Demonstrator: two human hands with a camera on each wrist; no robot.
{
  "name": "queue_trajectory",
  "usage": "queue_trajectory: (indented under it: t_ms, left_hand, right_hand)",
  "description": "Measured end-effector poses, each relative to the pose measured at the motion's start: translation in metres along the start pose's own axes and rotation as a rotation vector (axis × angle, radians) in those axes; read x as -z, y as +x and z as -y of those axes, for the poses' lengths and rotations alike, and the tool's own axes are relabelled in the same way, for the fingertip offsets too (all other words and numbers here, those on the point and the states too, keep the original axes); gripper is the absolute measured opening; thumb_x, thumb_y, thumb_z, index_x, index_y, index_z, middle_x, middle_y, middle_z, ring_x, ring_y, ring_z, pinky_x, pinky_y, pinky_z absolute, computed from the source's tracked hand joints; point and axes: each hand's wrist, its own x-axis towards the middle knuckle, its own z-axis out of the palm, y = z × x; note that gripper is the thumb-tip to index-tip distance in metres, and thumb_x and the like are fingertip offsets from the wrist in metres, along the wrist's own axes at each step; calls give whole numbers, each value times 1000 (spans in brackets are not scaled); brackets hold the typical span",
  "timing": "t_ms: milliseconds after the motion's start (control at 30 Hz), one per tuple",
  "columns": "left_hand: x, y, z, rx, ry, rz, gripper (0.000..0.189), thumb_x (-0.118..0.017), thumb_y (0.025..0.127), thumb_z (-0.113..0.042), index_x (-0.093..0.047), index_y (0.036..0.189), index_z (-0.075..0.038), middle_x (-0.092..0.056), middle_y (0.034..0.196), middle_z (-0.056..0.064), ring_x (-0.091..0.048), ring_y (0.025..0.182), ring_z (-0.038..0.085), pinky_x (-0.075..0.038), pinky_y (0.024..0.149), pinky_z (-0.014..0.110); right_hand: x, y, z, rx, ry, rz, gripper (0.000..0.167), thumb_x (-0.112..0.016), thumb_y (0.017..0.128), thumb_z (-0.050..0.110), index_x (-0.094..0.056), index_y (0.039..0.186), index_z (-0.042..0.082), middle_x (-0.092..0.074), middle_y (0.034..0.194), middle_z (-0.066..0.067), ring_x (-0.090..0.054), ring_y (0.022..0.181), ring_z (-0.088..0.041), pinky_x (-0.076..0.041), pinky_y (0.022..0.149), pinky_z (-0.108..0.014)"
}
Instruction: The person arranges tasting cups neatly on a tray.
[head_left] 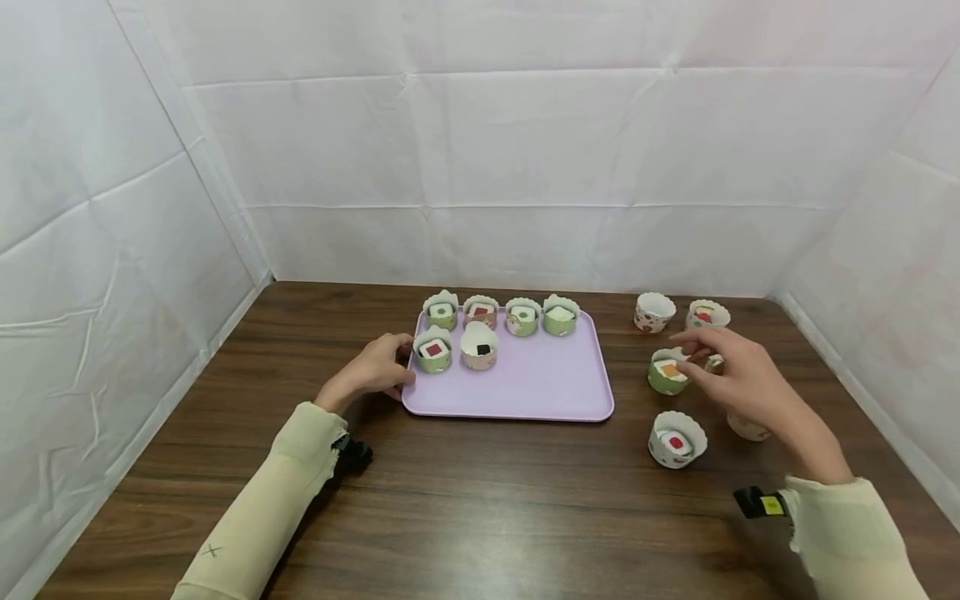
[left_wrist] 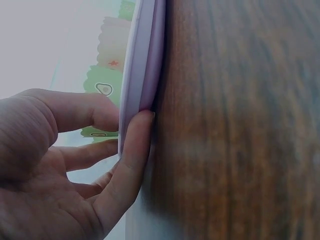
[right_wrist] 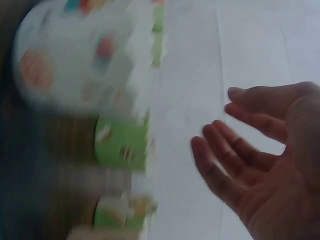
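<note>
My left hand grips the left edge of a lilac tray. In the left wrist view, its fingers lie against the tray's rim. Several small paper baking cups stand on the tray in two rows, among them a green cup and a pink cup, each with a small block-like piece inside. Over the cups on the right hovers my right hand, fingers slightly bent and holding nothing. Just beside its fingertips is a green cup with an orange-marked piece. The hand partly hides other cups.
On the brown wooden table, right of the tray, stand a white cup, a cup with a coloured piece, a cup with a red-marked piece and a half-hidden cup. White sheeting encloses the back and sides.
</note>
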Motion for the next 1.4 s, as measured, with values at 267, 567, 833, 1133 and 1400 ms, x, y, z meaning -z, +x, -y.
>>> queue_trajectory:
  t_ms: [267,567,833,1133,1400]
  left_hand:
    - [-1,0,2,5,3,1,59,-64,83,7,-51,141,9,-54,136,32,-68,83,27,-65,60,34]
    - [1,0,1,7,-5,6,58,-64,85,7,-50,141,9,-53,137,32,-68,86,29,-66,62,35]
    - [1,-1,0,4,-8,5,58,-63,84,7,-51,141,9,-54,137,31,-68,89,30,-66,63,35]
    - [0,1,0,1,-10,8,58,-63,83,7,-51,140,9,-54,136,32,-68,88,29,-66,63,35]
    - [0,2,0,3,-15,8,59,-63,84,7,-51,141,9,-53,137,32,-68,88,30,-66,63,35]
  right_hand:
    - [27,-31,-42,-132,32,74,38,-81,90,17,-68,124,8,-67,119,-16,-49,90,24,-56,70,-15]
    - [46,-45,-81,-202,33,208,61,-91,78,23,-62,127,1,-66,123,-25,-40,99,26,-45,73,-7]
    - [45,-53,-91,-333,123,450,87,-84,84,19,-31,142,-15,-49,132,-43,-57,115,-55,-53,73,-18]
    - [39,-57,-96,-352,190,499,76,-86,80,11,-39,134,-15,-57,122,-30,-58,93,-8,-54,69,-22]
    - [35,-54,-100,-326,165,476,69,-87,80,12,-47,130,-13,-61,117,-23,-56,87,-2,-52,67,-21]
